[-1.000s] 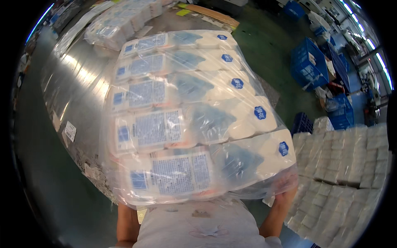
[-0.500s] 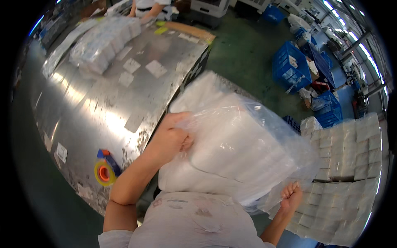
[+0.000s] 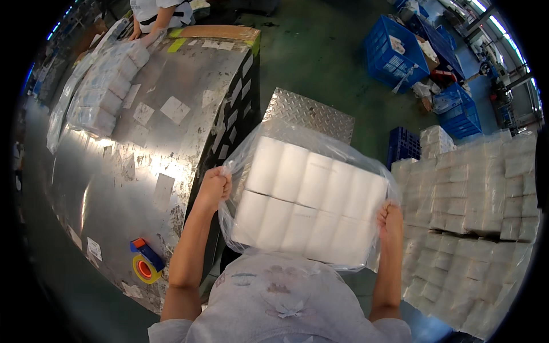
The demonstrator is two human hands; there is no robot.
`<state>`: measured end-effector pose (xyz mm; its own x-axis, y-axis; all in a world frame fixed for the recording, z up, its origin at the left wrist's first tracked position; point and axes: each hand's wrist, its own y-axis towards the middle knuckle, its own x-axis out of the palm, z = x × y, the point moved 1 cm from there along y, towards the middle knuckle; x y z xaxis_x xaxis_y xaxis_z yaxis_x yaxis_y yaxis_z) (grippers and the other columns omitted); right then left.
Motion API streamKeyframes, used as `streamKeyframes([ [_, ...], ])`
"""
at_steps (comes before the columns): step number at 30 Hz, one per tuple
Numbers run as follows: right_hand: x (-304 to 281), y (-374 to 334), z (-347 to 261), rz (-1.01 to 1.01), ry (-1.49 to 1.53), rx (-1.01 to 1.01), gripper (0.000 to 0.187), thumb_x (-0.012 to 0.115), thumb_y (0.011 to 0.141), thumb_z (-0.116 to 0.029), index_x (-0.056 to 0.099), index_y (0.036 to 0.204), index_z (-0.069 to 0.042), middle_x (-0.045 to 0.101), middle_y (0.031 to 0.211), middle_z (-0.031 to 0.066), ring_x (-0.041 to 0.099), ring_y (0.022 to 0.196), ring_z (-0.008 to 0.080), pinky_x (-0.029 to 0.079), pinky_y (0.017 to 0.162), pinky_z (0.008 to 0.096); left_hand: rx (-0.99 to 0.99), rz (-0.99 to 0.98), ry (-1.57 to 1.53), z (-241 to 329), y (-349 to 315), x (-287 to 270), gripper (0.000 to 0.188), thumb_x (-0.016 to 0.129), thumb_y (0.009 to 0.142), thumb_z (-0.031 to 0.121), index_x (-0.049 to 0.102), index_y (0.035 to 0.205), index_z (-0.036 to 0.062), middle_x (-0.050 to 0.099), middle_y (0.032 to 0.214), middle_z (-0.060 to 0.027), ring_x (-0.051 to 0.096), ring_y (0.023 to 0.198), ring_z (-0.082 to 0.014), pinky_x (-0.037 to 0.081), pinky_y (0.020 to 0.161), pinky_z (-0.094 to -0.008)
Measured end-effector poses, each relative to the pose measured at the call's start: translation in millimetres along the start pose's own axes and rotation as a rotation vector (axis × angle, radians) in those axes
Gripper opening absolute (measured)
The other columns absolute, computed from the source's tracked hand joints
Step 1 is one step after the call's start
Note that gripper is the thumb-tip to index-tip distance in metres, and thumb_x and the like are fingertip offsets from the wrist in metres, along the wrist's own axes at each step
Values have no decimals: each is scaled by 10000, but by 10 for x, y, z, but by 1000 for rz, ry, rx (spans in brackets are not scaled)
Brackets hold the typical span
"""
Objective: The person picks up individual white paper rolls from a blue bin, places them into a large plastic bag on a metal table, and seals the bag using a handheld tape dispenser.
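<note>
In front of my body is a large clear plastic bag (image 3: 237,150), its mouth spread wide. Inside it, white paper rolls or packs (image 3: 311,206) sit side by side in two rows, their tops uncovered. My left hand (image 3: 216,186) is closed in a fist on the bag's left edge. Over at the right edge, my right hand (image 3: 389,219) grips the plastic in the same way. Both fists are level with the contents, one on each side. The lower part of the bag is hidden beneath the white packs.
A metal-topped table (image 3: 143,188) stands at left, bearing a tape dispenser (image 3: 147,263) and wrapped white packs (image 3: 106,91). A co-worker (image 3: 160,14) is at its far end. Beyond the bag lies a diamond-plate metal surface (image 3: 309,114). Stacked wrapped packs (image 3: 469,194) and blue crates (image 3: 396,54) fill the right.
The plastic has been drawn apart off the tops of the packs, which now show bare. My left hand moved to the bag's left edge; my right hand rose. The view has shifted.
</note>
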<state>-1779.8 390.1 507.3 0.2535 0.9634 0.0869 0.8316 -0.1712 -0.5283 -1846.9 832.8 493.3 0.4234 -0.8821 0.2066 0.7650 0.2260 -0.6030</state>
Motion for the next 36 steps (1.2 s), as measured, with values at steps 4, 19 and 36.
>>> streamKeyframes([
  [4, 892, 54, -151, -173, -154, 19, 216, 357, 801, -34, 413, 610, -118, 310, 515, -28, 266, 406, 67, 193, 367, 217, 58, 134, -48, 135, -71, -380, 126, 329, 629, -41, 403, 618, 60, 363, 488, -24, 288, 370, -119, 218, 348, -266],
  [19, 1038, 845, -1389, -349, -937, -285, 109, 509, 749, -76, 608, 733, -34, 490, 593, -19, 387, 467, 48, 273, 418, 202, 498, 541, 635, 376, -448, -1266, 67, 486, 708, -6, 531, 754, 11, 510, 574, -71, 503, 501, -179, 415, 500, -293],
  [36, 590, 293, -1633, -281, -1119, -1, 232, 512, 854, -172, 584, 965, 18, 546, 562, 52, 480, 418, 114, 360, 375, 242, 623, -282, 1377, 445, -660, -604, 338, 644, 774, 339, 535, 647, 45, 552, 542, -127, 553, 531, -309, 417, 500, -376],
])
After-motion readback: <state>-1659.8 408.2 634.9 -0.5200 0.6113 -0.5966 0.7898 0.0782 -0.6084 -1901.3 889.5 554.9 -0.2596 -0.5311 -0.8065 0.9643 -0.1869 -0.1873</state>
